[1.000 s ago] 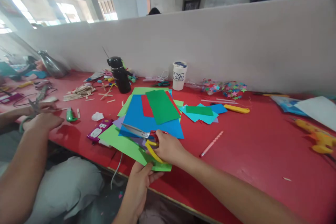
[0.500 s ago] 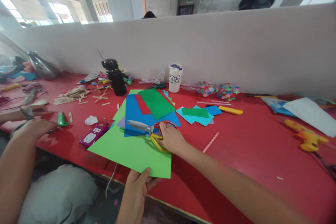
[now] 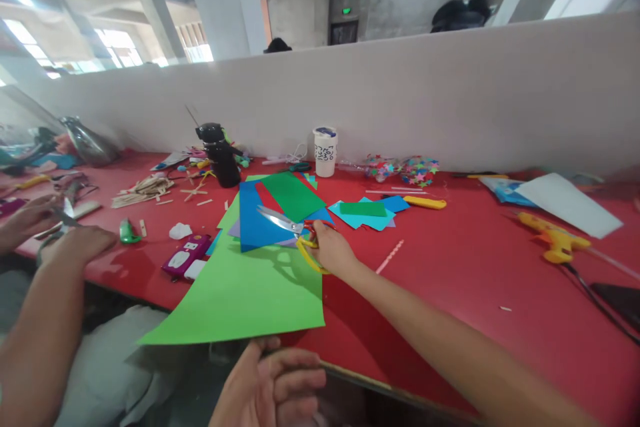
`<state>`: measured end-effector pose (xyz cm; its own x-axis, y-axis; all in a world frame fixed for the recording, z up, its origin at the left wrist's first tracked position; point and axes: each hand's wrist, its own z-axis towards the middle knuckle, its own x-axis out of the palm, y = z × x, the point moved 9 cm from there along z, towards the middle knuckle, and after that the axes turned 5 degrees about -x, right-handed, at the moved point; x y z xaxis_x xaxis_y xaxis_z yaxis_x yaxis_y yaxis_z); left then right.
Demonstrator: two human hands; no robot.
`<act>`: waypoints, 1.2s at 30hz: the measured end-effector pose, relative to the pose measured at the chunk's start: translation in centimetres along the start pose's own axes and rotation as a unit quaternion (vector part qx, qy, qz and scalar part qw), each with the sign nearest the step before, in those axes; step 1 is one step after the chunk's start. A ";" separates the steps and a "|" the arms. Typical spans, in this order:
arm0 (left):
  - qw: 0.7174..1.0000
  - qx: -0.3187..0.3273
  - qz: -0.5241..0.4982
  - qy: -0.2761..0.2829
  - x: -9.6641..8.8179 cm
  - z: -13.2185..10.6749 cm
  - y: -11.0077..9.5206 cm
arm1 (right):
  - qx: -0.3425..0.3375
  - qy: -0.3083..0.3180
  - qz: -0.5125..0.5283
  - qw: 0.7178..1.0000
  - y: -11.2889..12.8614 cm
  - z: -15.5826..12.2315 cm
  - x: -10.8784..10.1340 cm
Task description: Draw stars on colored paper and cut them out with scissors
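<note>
In the head view, my right hand grips scissors by their red and yellow handles, blades slightly parted and pointing left. They are held above a light green sheet of paper. The sheet lies at the table's front, its near left corner hanging over the edge. My left hand is just below the sheet's near edge, palm up with fingers apart; whether its thumb tip touches the paper I cannot tell. Behind the scissors lie a blue sheet and a dark green sheet, overlapping a red piece.
Cyan paper pieces, a yellow utility knife and a yellow glue gun lie rightward. A white cup and black bottle stand behind. At left are a purple packet and a co-worker's hands with scissors.
My left hand has let go of the light green sheet's near edge and its fingers have spread. The sheet's left corner now reaches further left and toward me. The scissors stay in my right hand.
</note>
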<state>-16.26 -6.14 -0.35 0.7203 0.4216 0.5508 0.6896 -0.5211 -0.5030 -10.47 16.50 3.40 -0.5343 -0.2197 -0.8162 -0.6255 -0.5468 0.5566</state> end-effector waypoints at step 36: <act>0.876 0.357 0.124 0.302 13.8 -6.0 -9.0 | -0.136 -0.378 0.518 0.755 6.4 -12.7 -22.1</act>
<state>-12.96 -0.14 15.79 0.8320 -0.2193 0.5097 0.5444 0.1458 -0.8260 4.57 7.62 23.06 -0.8928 -0.1763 0.4145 0.4365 -0.5660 0.6993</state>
